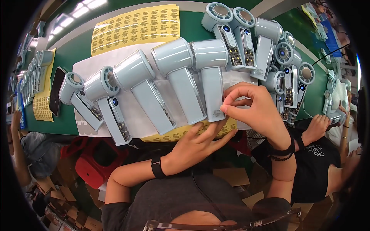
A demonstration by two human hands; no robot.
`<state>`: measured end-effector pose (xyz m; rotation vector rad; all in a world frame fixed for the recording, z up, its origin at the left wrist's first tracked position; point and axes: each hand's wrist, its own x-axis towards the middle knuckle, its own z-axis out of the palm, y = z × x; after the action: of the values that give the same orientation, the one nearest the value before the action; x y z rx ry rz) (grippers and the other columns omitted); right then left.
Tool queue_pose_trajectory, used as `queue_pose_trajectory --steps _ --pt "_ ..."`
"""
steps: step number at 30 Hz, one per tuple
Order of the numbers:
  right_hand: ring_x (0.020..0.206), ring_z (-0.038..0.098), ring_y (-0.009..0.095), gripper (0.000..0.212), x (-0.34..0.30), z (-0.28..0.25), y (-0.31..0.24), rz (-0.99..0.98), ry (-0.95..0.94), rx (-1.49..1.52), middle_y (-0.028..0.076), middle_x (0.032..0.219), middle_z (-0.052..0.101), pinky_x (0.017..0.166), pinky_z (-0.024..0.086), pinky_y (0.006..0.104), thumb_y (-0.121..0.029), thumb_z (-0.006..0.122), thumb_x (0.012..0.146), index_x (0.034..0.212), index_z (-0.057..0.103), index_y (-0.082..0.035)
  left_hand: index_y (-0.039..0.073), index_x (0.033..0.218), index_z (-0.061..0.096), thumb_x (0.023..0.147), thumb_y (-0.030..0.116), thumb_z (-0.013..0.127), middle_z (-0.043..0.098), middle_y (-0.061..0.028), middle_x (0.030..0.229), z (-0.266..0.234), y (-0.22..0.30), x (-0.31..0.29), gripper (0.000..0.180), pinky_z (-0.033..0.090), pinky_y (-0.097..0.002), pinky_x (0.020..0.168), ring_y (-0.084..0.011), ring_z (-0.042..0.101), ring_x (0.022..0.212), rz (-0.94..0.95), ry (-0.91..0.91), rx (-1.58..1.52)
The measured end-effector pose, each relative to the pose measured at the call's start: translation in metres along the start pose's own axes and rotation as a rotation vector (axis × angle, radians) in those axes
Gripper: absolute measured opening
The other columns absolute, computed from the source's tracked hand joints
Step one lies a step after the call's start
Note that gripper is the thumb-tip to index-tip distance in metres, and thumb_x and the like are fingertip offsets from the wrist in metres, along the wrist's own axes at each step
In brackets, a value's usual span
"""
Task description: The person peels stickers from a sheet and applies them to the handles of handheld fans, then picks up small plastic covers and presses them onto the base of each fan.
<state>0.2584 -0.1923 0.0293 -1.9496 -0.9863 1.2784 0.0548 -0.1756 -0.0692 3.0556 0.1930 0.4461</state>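
A pale blue handheld fan [213,88] lies with its handle end toward me. A small printed label [217,114] shows near the bottom of its handle. My right hand [256,109] is closed in a pinch, thumb and index fingertips at the label's right edge. Below the handle end, my left hand [196,144] has its fingers spread, some fingertips touching the handle's bottom. To the left lie more handheld fans, among them one close by [181,81] and another [146,92] further along; two at the far left show circuit boards in their handles.
Several fans with lit displays crowd the right, one of them [227,40] at the back. A yellow label sheet [135,29] lies behind; another [169,135] is under my left hand. A black phone [57,91] rests at left. A red stool [94,165] stands below; co-workers sit both sides.
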Motion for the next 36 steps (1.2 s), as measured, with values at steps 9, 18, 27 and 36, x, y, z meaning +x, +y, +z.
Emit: queue_pose_trajectory --steps 9,18,27,36 --pt "0.084 0.067 0.020 0.011 -0.025 0.030 0.034 -0.614 0.574 -0.489 0.011 0.098 0.065 0.077 0.054 0.0273 0.002 0.074 0.079 0.088 0.067 0.003 0.034 0.144 0.050 0.088 0.017 0.053 0.054 -0.0050 0.143 -0.007 -0.001 0.004 0.058 0.031 -0.0333 0.099 -0.0167 0.043 0.133 -0.032 0.000 0.009" --pt "0.074 0.064 0.019 0.015 -0.046 0.033 0.049 -0.287 0.410 -0.226 0.010 0.092 0.061 0.067 0.051 0.0272 0.006 0.073 0.076 0.089 0.065 0.004 0.017 0.146 0.049 0.091 0.015 0.050 0.050 -0.0137 0.143 -0.008 -0.005 0.004 0.055 0.040 -0.0330 0.103 -0.0239 0.047 0.129 -0.003 0.003 -0.092" --pt "0.072 0.063 0.021 0.014 -0.041 0.046 0.056 -0.289 0.468 -0.424 0.010 0.088 0.058 0.065 0.051 0.0305 0.007 0.072 0.076 0.087 0.063 0.004 0.012 0.143 0.053 0.091 0.016 0.053 0.052 -0.0150 0.139 -0.007 -0.008 -0.007 0.052 0.042 -0.0367 0.106 -0.0262 0.051 0.125 -0.044 0.048 -0.277" --pt "0.076 0.060 0.025 0.011 -0.054 0.051 0.046 -0.298 0.452 -0.425 0.010 0.089 0.059 0.065 0.048 0.0346 0.004 0.071 0.079 0.085 0.063 0.001 0.025 0.136 0.061 0.091 0.041 0.063 0.053 -0.0073 0.143 -0.007 -0.006 -0.017 0.048 0.039 -0.0430 0.109 -0.0266 0.049 0.130 -0.083 0.053 -0.006"
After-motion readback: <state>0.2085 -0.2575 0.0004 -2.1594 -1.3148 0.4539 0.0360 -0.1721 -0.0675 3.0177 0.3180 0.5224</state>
